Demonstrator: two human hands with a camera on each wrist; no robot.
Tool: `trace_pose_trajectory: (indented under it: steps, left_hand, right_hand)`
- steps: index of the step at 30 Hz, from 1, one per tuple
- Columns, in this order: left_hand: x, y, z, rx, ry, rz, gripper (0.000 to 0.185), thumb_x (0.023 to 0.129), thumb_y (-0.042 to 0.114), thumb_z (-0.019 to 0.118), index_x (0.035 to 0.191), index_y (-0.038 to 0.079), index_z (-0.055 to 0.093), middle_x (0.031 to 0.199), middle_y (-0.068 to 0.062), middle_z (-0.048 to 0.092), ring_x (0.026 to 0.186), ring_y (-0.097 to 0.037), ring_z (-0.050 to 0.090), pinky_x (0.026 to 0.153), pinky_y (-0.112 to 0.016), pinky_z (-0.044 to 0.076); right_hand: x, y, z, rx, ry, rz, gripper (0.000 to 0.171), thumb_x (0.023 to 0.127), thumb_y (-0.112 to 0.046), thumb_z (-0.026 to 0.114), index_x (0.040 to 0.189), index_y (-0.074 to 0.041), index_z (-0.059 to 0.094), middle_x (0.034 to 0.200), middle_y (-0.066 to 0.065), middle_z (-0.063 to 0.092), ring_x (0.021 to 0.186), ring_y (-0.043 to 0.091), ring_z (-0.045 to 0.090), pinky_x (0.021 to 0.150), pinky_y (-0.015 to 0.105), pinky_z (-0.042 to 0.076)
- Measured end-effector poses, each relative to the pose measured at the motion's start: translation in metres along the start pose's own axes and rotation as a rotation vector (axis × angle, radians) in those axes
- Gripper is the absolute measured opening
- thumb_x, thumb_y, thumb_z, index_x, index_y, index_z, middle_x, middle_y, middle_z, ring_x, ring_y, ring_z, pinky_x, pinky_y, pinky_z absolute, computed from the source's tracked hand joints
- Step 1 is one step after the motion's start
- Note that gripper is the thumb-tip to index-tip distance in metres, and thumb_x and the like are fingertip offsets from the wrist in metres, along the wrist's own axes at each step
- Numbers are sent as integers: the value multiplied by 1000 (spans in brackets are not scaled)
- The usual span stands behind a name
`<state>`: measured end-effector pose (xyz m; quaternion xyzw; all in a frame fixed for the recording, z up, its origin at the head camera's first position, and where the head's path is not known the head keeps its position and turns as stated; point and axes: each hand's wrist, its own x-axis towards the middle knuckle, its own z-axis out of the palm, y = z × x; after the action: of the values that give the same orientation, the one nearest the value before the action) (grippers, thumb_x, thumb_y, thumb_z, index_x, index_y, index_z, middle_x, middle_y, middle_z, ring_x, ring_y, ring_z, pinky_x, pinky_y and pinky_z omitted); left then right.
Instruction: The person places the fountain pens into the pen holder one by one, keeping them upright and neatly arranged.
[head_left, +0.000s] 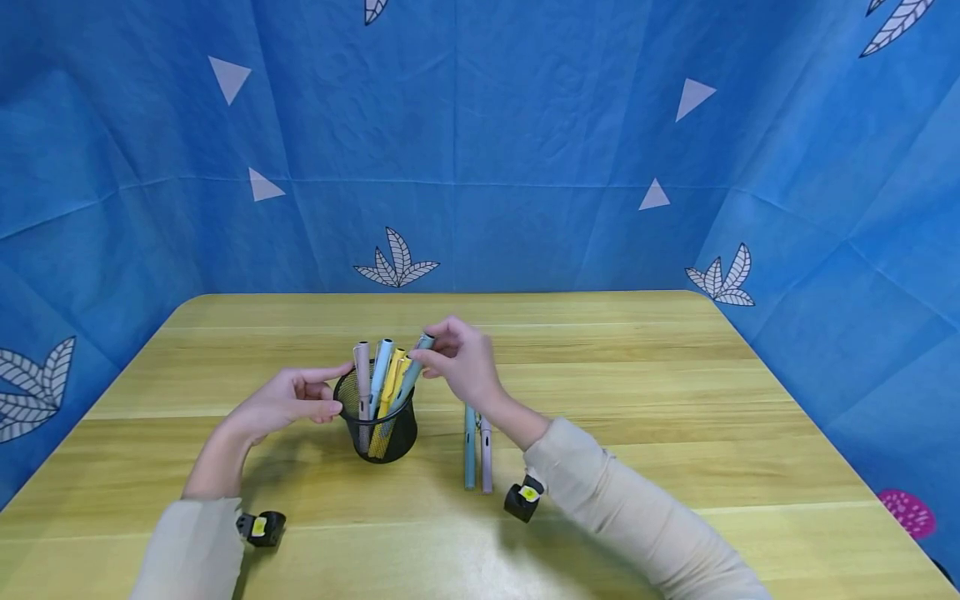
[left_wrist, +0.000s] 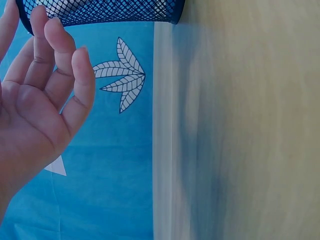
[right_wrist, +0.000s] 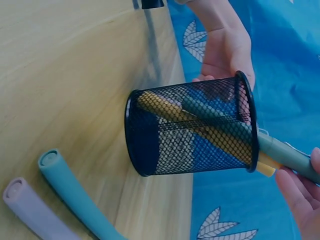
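Note:
A black mesh pen holder [head_left: 401, 437] stands upright on the table. My left hand [head_left: 288, 398] holds its rim from the left, with thumb and index finger set apart on it; the other fingers are loosely curled in the left wrist view. My right hand [head_left: 463, 362] pinches the upper end of a teal pen [head_left: 408, 382], which leans with its lower part inside the holder. Also inside are a grey-lilac pen [head_left: 363, 379], a light blue pen [head_left: 380, 371] and yellow pens [head_left: 392, 383]. Right of the holder, another teal pen [head_left: 470, 450] and a lilac pen [head_left: 486, 458] lie side by side.
The wooden table [head_left: 637, 375] has a far edge against a blue patterned cloth [head_left: 525, 125]. A small black camera sits on each wrist, the left one [head_left: 262, 528] and the right one [head_left: 522, 500] both just above the tabletop.

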<state>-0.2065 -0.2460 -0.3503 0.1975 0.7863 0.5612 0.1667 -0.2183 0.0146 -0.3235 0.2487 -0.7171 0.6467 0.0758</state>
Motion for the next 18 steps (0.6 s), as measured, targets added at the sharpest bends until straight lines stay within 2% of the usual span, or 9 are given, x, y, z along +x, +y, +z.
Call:
trace_pose_trajectory:
  steps: [7, 12, 18]
  left_hand:
    - [0, 0, 0, 5, 9, -11, 65, 83, 8, 63, 135, -7, 28, 76, -7, 58, 66, -17, 55, 67, -34, 48]
    - [-1, 0, 0, 6, 12, -15, 65, 83, 8, 63, 135, -7, 28, 76, -7, 57, 65, -13, 54, 66, -34, 48]
    - [0, 0, 0, 21, 12, -19, 65, 83, 9, 64, 135, -7, 28, 78, -12, 58, 69, -15, 57, 69, -36, 49]
  right_hand:
    - [-2, 6, 4, -64, -45, -53, 19, 76, 2, 67, 91, 12, 61, 82, 20, 64, 67, 28, 63, 55, 26, 51]
    - [-2, 8, 5, -87, -53, -60, 18, 77, 0, 67, 91, 10, 63, 82, 20, 65, 66, 27, 63, 55, 25, 51]
    - [-1, 8, 5, -111, -61, -54, 20, 78, -1, 66, 94, 10, 64, 83, 19, 65, 66, 27, 63, 56, 24, 50]
